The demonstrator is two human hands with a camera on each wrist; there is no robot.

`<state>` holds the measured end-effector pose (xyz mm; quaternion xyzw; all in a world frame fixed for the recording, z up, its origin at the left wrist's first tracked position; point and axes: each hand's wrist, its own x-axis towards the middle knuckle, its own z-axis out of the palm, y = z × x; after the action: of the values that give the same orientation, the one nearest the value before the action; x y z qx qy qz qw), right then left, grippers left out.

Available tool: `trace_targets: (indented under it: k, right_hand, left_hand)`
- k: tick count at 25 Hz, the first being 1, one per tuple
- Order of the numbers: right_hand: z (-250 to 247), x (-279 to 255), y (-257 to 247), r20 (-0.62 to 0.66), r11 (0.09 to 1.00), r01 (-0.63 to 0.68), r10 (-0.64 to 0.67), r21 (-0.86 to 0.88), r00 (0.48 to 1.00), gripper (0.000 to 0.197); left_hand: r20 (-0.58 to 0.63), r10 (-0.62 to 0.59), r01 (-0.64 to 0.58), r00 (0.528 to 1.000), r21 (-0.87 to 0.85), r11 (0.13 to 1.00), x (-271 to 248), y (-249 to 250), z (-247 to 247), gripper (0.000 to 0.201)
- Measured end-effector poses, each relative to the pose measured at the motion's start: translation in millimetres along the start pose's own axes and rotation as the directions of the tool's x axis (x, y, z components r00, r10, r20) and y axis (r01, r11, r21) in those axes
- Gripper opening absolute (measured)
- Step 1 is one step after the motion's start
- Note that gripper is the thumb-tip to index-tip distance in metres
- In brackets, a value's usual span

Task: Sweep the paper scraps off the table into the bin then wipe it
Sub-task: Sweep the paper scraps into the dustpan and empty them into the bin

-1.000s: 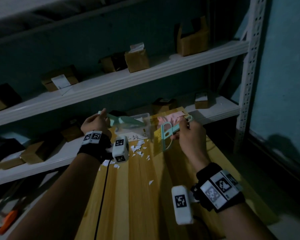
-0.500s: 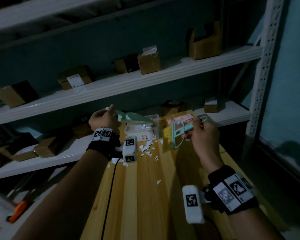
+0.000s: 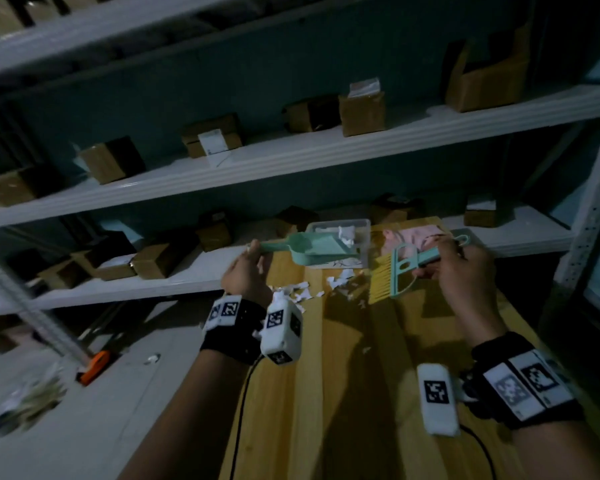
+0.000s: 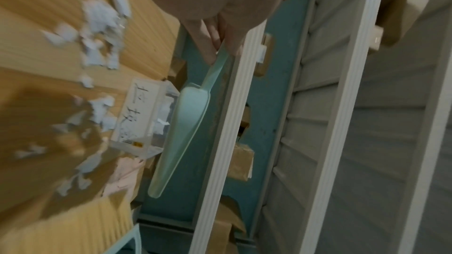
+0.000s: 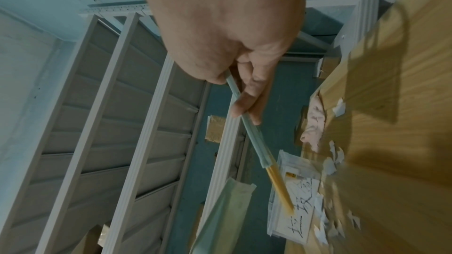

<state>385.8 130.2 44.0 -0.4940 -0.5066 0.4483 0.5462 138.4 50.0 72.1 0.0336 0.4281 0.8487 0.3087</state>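
Observation:
My left hand (image 3: 245,271) grips the handle of a mint-green dustpan (image 3: 312,249) (image 4: 181,134), held in the air over the clear plastic bin (image 3: 355,225) (image 4: 146,119) at the table's far end. Some white scraps lie in the bin. My right hand (image 3: 454,268) (image 5: 244,103) holds a mint brush (image 3: 400,268) with yellow bristles (image 5: 280,192), raised above the wooden table (image 3: 343,393). White paper scraps (image 3: 303,294) (image 4: 100,24) (image 5: 330,163) lie scattered on the wood in front of the bin. A pink cloth (image 3: 413,237) (image 5: 314,123) lies to the right of the bin.
White shelves (image 3: 291,161) with cardboard boxes (image 3: 361,109) stand right behind the table's far edge. On the floor to the left lie an orange tool (image 3: 96,367) and a bag (image 3: 32,400). A metal upright (image 3: 593,209) stands at the right.
Both hands have stayed raised near the bin while my head swung right and down. The dustpan has come over the bin, and the brush sits a little lower and closer to the scraps.

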Motion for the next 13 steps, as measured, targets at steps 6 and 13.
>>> trace_targets:
  k: [6,13]
  right_hand:
    - [15.9,-12.2,8.3,0.081,0.999,0.017,-0.014,-0.036,0.997,0.012]
    - [44.0,-27.9,16.4,0.214,0.998,-0.064,0.064,-0.007,0.975,0.018]
  left_hand:
    - [-0.128,-0.079,0.065,0.989,-0.112,0.992,2.1,-10.7,-74.7,0.036]
    - [-0.147,0.038,-0.078,0.988,-0.273,0.959,14.0,26.3,-107.5,0.035]
